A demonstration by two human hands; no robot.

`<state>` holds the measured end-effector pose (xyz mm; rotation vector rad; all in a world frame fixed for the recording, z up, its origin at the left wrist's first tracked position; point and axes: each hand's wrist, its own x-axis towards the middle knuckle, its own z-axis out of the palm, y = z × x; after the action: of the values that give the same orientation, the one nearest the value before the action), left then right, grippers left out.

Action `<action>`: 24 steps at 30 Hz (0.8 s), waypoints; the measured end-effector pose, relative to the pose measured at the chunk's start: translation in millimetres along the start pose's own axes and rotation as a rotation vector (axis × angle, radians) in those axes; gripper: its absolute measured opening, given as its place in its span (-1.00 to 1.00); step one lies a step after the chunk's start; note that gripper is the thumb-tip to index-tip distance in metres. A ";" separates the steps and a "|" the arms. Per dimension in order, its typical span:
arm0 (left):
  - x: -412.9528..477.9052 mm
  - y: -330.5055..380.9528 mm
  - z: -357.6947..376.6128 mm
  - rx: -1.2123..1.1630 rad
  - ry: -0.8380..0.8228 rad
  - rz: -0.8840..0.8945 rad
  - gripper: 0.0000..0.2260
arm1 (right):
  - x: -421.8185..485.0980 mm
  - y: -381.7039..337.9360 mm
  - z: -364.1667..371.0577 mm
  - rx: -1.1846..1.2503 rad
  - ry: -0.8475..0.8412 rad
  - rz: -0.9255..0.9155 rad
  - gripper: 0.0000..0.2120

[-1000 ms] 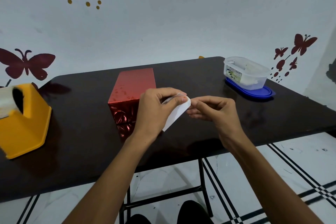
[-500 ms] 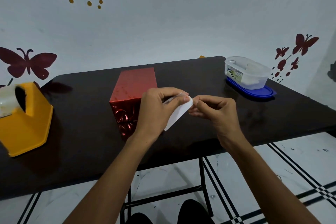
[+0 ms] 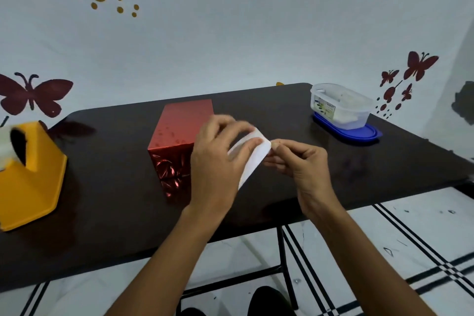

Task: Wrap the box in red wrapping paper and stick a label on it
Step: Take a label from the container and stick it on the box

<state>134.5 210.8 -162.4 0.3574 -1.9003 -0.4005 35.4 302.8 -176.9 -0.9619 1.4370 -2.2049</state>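
Pale wall with dark red butterfly decals and mustard dots backs one dark glossy table (image 3: 102, 213). One yellow tape dispenser (image 3: 33, 187) sits at its left edge. One box (image 3: 179, 123) lies mid-table, fully covered in shiny red foil paper, smooth on top and crinkled on the near end face. One clear plastic container (image 3: 341, 108) stands on one blue lid (image 3: 359, 133) at the far right. Two bare hands meet just right of the box, above the table. The left hand (image 3: 218, 161) pinches one white label (image 3: 256, 159) between thumb and fingers, and the right hand (image 3: 305, 164) nips the label's upper right corner with curled fingertips.
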 end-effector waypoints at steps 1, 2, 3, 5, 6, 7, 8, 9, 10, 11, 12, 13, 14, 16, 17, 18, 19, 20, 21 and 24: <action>-2.3 0.6 0.5 -0.062 -0.007 -0.007 -0.83 | -0.2 0.0 0.0 -0.014 0.011 -0.015 -0.89; -4.5 0.5 1.6 -0.126 -0.031 -0.046 -0.85 | -0.6 -0.2 0.2 -0.031 0.021 -0.032 -0.88; -6.0 0.7 3.0 -0.161 -0.053 -0.098 -0.83 | -1.2 -0.8 0.3 -0.043 0.029 -0.045 -0.88; -6.4 2.5 2.9 -0.141 -0.054 -0.157 -0.73 | -1.9 -1.1 3.0 -0.054 0.024 -0.064 -0.88; -6.1 2.6 3.6 -0.083 -0.036 -0.145 -0.68 | -2.3 -0.6 4.7 -0.062 0.027 -0.071 -0.88; -5.1 3.0 3.5 0.018 0.000 -0.103 -0.67 | -2.3 0.0 6.8 -0.071 0.039 -0.076 -0.87; -3.2 2.8 3.5 0.118 0.048 -0.038 -0.69 | -2.0 0.5 8.5 -0.076 0.055 -0.086 -0.85; -2.9 1.6 4.2 0.168 0.076 0.020 -0.76 | -2.4 1.1 9.8 -0.078 0.065 -0.097 -0.84; -2.4 1.4 5.0 0.103 0.054 0.024 -0.84 | -2.4 1.3 11.2 -0.079 0.066 -0.112 -0.84; -2.2 3.6 4.5 -0.031 0.001 -0.029 -0.91 | -2.8 1.6 12.5 -0.085 0.062 -0.125 -0.84; -2.1 6.0 4.3 -0.182 -0.054 -0.115 -0.93 | -2.5 1.6 12.9 -0.093 0.061 -0.140 -0.83; -1.8 8.3 3.1 -0.308 -0.090 -0.201 -0.93 | -2.0 1.3 13.2 -0.102 0.066 -0.153 -0.82; -1.1 10.0 1.9 -0.381 -0.102 -0.247 -0.92 | -0.6 1.6 13.4 -0.109 0.073 -0.164 -0.81; 0.5 11.4 0.0 -0.433 -0.118 -0.276 -0.91 | 2.4 2.0 13.6 -0.143 0.078 -0.185 -0.83; 1.5 11.2 -0.7 -0.448 -0.116 -0.297 -0.90 | 3.4 2.3 13.9 -0.175 0.074 -0.206 -0.83; 2.6 10.5 -1.0 -0.458 -0.111 -0.310 -0.90 | 3.9 3.0 14.2 -0.212 0.073 -0.239 -0.82; 3.5 10.0 -0.7 -0.453 -0.106 -0.316 -0.90 | 3.3 3.5 14.2 -0.254 0.075 -0.280 -0.81; 3.9 9.1 -0.8 -0.430 -0.096 -0.314 -0.90 | 2.8 4.3 15.5 -0.296 0.078 -0.321 -0.79; 3.6 9.2 -0.1 -0.398 -0.088 -0.303 -0.90 | 1.9 4.6 16.5 -0.331 0.083 -0.354 -0.78; 1.4 9.9 1.8 -0.217 -0.045 -0.171 -0.92 | 1.9 5.8 21.0 -0.412 0.108 -0.423 -0.74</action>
<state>131.7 219.2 -157.5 0.3691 -1.8543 -0.7283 48.2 285.1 -175.9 -1.4119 1.9376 -2.3162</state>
